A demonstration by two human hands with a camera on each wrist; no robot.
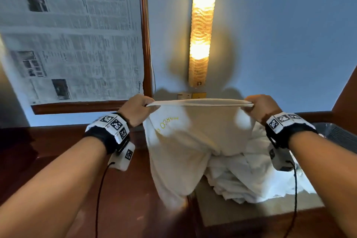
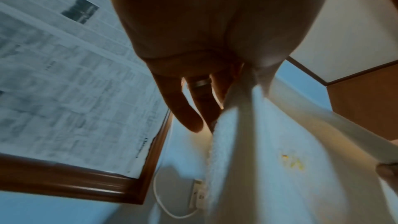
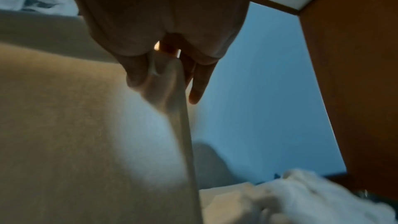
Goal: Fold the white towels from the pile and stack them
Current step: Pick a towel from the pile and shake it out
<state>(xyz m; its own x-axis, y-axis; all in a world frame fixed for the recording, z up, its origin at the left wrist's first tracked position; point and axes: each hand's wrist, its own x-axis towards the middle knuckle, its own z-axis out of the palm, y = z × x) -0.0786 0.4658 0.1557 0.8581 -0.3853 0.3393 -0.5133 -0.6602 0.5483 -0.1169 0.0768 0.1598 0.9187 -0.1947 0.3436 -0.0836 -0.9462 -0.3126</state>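
A pale blue wall (image 1: pixel 280 35) rises behind a dark wooden tabletop (image 1: pixel 125 189). A framed newspaper (image 1: pixel 73 35) hangs left of a lit wall lamp (image 1: pixel 202 27). The white towel (image 1: pixel 193 141) hangs stretched between the left hand (image 1: pixel 138 109) and right hand (image 1: pixel 259 107), each pinching a top corner, over the pile (image 1: pixel 247 179). Only the left wrist view shows a ring (image 2: pixel 201 83) and a white cable (image 2: pixel 170 209).
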